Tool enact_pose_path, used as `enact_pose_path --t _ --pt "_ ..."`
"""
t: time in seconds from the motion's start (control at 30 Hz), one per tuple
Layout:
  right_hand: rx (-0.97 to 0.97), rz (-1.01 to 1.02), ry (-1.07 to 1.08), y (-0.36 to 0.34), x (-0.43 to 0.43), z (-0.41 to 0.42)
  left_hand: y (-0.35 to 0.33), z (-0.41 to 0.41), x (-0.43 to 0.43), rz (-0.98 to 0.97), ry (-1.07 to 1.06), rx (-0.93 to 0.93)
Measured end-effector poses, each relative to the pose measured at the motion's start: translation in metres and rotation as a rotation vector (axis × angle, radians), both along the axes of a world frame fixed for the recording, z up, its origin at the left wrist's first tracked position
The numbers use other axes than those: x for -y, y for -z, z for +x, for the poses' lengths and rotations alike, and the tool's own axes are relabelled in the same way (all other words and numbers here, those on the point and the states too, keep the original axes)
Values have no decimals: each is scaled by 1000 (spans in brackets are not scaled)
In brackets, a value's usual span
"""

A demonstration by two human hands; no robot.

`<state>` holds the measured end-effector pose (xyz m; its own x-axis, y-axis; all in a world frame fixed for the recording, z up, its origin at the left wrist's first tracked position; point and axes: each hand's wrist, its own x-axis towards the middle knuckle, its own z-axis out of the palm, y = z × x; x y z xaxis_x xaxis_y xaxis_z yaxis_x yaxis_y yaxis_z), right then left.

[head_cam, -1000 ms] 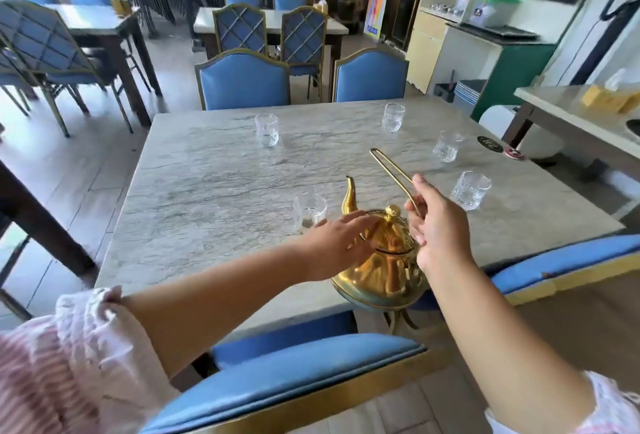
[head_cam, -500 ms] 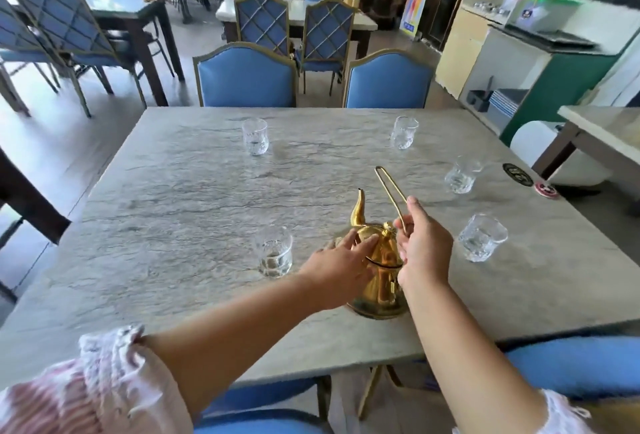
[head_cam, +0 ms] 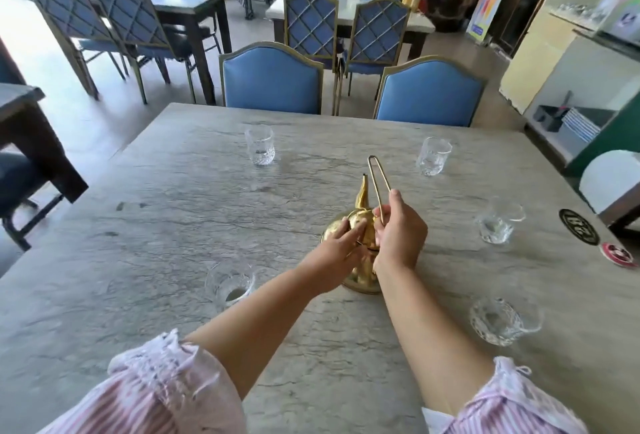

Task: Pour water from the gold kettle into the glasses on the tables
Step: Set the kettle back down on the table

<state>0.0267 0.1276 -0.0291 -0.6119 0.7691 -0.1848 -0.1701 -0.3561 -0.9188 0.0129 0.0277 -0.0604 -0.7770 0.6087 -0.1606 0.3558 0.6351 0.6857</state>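
Worktop [head_cam: 145, 246]: big grey stone top; the kettle and five glasses sit on it.
Kettle [head_cam: 362, 226]: gold and shiny, standing near the middle, spout pointing away, thin loop handle sticking up.
Glasses: two far [head_cam: 259, 145] [head_cam: 433, 156], two on the right [head_cam: 498, 222] [head_cam: 504, 321], one near left [head_cam: 229, 284], just beside the left arm.
Right grip [head_cam: 398, 233]: fingers curled tight, pinching the handle low down.
Left grip [head_cam: 337, 253]: fingers flat and together, pressing on the kettle's lid.
Arms: both reach forward, striped sleeves at the elbows.

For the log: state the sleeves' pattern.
Pink-and-white stripes on the sleeves, clearest in the head view.
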Motion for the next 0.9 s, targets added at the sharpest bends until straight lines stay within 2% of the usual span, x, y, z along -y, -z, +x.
enact_pose_path --t 0.1,0.37,0.57,0.73,0.9 --pt "-9 21 -29 5 0 -12 13 -12 0 61 -32 32" --pt "-63 165 -213 18 3 -21 34 -27 7 134 26 -53" --pt "-45 253 -383 24 -7 -17 35 -27 8 83 37 -66" --pt "-61 335 -375 24 -8 -16 31 -26 10 75 52 -53" --pt "-73 396 -301 23 -4 -15 24 -24 9 -28 69 -98"
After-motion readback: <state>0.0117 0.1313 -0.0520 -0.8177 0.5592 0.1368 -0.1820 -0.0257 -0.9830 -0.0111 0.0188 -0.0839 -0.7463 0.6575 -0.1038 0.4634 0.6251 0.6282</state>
